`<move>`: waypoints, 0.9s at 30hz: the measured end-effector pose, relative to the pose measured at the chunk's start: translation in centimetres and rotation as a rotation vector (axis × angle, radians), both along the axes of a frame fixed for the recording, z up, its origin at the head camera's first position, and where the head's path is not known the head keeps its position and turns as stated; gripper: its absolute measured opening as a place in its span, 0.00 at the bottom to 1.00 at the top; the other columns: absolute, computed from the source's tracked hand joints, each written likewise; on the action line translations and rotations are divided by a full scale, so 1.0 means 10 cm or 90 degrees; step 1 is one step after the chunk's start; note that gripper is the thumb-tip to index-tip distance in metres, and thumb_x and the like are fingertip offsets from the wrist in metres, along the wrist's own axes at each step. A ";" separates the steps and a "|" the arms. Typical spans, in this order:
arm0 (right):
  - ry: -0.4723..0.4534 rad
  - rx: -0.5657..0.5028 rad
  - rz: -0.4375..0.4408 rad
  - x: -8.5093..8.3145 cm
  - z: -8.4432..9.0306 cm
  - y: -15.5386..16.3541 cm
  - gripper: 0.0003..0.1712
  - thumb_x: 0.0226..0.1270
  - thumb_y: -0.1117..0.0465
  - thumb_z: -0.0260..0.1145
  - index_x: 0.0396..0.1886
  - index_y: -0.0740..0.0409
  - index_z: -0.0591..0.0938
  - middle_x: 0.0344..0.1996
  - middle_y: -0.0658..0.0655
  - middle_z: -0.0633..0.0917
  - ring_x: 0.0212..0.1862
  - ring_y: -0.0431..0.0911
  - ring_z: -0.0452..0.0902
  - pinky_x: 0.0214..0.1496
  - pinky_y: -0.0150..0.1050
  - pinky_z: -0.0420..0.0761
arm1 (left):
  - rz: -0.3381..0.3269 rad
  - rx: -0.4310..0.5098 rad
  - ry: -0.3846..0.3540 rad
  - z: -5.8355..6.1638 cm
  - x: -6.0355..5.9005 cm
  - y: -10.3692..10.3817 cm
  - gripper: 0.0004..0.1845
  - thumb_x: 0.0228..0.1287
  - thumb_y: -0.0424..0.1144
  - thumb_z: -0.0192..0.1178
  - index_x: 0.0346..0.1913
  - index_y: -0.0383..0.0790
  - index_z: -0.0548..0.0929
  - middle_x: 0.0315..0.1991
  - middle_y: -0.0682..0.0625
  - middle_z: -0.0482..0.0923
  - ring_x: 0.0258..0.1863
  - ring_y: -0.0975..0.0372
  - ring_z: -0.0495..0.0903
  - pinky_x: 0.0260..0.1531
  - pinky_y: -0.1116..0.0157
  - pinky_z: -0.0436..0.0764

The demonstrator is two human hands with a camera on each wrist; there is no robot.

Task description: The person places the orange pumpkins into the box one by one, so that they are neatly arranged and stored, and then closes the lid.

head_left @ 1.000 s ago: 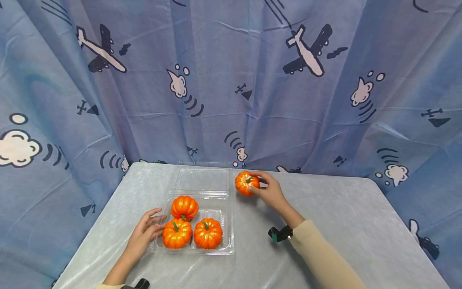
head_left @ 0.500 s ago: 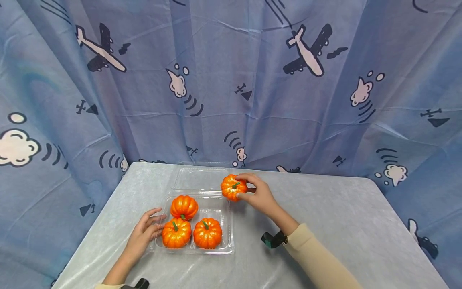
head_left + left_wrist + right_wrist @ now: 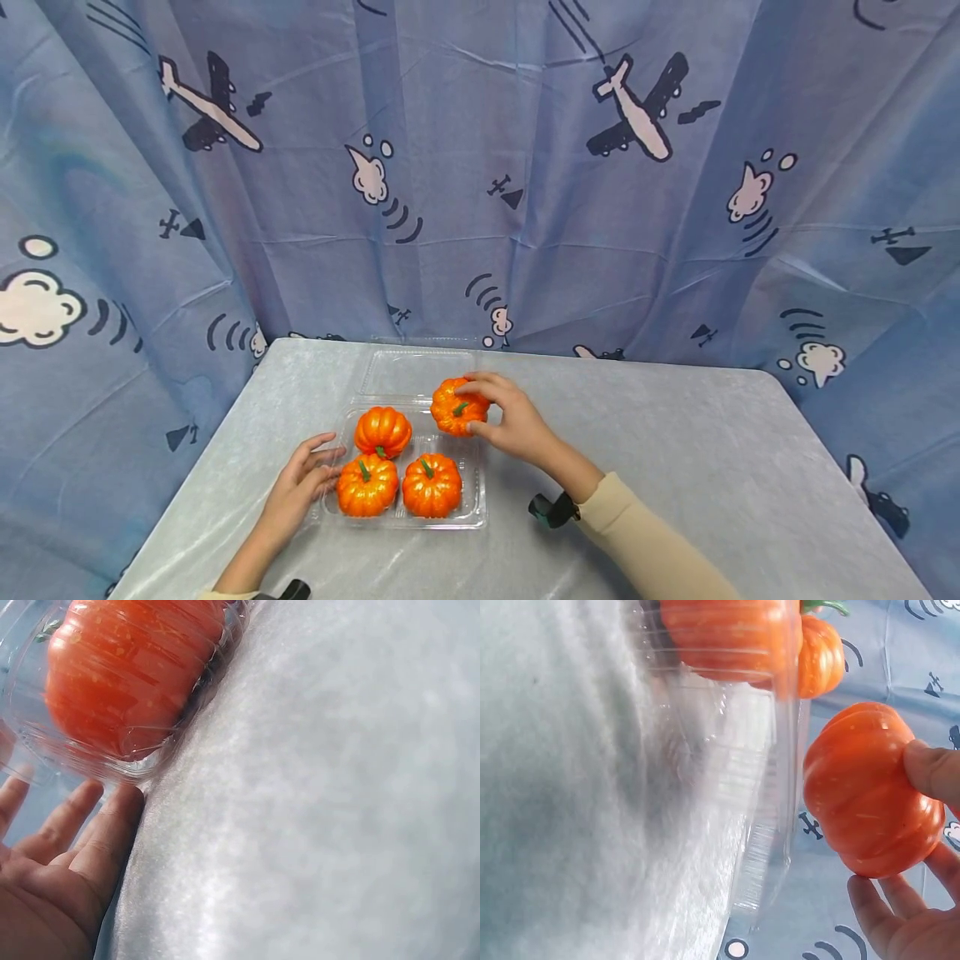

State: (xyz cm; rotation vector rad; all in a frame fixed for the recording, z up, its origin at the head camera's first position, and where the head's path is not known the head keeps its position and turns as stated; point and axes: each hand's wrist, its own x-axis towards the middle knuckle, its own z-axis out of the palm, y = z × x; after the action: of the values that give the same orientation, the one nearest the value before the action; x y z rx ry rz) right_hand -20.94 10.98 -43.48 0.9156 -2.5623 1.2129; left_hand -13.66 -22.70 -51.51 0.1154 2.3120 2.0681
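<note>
Pumpkin (image 3: 457,407) number four sits pinched in the right hand (image 3: 510,421), thumb on its near side and fingers curled over the far side, held in the air above the back right pocket of the clear tray (image 3: 480,500). The wrist view shows it clear of the tray's rim, with fingertips (image 3: 934,771) only on its edges and nothing under it. That grip looks light to me: the skin is glossy and ribbed, so a small twist could let it slide out and bounce off the tray.

Three more pumpkins fill the other pockets: one at the back left (image 3: 382,430), two in front (image 3: 367,485) (image 3: 432,485). The free pocket is hemmed in by them, so a drop that lands off-centre would likely knock a neighbour or leave the held one perched on the ridge between pockets, tilted.

The left hand (image 3: 300,487) lies with relaxed, straight fingers against the tray's left edge, touching the plastic but gripping nothing. The tray is thin and light; if that hand gives way, a push from the right could skate it across the smooth grey table (image 3: 675,467).

Behind the tray its hinged lid (image 3: 416,371) lies flat and open. A pumpkin seated too high might keep it from closing. A blue curtain (image 3: 480,167) hangs around the table.
</note>
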 end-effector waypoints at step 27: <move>0.124 0.141 0.078 0.06 -0.11 -0.15 0.26 0.49 0.71 0.72 0.50 0.49 0.83 0.61 0.53 0.77 0.63 0.51 0.69 0.64 0.47 0.74 | 0.008 -0.018 -0.017 0.00 0.00 0.00 0.24 0.72 0.30 0.45 0.69 0.36 0.61 0.61 0.26 0.69 0.45 0.73 0.81 0.42 0.72 0.82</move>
State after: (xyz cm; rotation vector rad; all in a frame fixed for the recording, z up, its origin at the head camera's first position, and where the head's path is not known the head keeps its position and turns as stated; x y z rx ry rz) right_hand -20.38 9.43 -44.57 1.1884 -2.5483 0.8297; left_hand -13.70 -22.73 -51.47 0.0725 2.3320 2.0287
